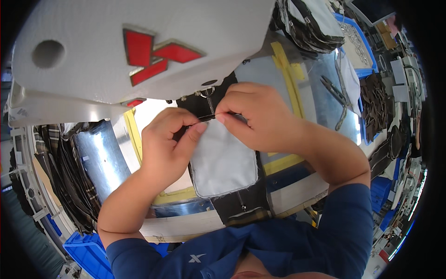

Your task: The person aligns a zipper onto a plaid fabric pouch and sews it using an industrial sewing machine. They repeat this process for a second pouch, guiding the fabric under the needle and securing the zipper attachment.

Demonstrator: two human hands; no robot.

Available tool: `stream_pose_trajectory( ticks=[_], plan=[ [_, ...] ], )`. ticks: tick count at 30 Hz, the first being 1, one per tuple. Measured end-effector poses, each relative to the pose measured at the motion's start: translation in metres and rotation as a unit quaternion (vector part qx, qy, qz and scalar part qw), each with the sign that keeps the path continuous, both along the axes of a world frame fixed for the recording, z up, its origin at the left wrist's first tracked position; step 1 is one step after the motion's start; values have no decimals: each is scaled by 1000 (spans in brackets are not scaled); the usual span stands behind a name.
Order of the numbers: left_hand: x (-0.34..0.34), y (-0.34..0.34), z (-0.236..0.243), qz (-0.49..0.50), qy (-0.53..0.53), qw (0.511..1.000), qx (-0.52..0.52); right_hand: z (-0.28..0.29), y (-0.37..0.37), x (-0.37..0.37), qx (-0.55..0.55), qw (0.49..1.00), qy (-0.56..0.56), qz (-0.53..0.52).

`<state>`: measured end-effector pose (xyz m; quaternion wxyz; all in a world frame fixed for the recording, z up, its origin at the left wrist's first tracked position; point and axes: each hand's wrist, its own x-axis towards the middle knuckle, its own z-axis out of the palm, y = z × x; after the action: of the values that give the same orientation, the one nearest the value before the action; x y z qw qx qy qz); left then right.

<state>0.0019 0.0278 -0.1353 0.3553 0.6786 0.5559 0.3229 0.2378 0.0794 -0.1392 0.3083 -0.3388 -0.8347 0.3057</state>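
Note:
A black fabric piece [239, 204] with a light grey lining panel [225, 160] lies across the work surface in front of me. A metal-toothed zipper [210, 100] runs along its upper black part. At the top edge of the lining, my left hand [169, 139] pinches the fabric between thumb and forefinger. My right hand [255, 114] is pinching the same edge just to the right, by the end of the zipper teeth. The fingertips of both hands nearly meet. A second zipper pull [243, 207] shows on the black part near my body.
The white sewing machine [186, 51] looms over the upper left. Yellow tape strips [288, 79] mark the table. Thread snips [334, 90] lie to the right. Stacked lined pieces [311, 25] stand at the far right, dark garments [65, 172] hang left, and a blue bin [88, 251] sits lower left.

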Motion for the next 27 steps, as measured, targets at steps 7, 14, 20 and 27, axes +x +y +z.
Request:
stream_pose_trajectory(
  ticks=[7, 14, 20, 27],
  plan=[
    [-6, 27, 2, 87, 87, 988, -88, -11, 17, -14, 38, 994, -78, -62],
    [-15, 57, -12, 42, 191, 981, 0, -3, 53, -10, 11, 987, -137, -81],
    [-24, 64, -24, 4, 187, 980, 68, 14, 64, -14, -99, 972, -203, -71],
    [-23, 68, -29, -22, 229, 963, 137, 15, 72, -14, -106, 969, -210, -70]
  ],
)
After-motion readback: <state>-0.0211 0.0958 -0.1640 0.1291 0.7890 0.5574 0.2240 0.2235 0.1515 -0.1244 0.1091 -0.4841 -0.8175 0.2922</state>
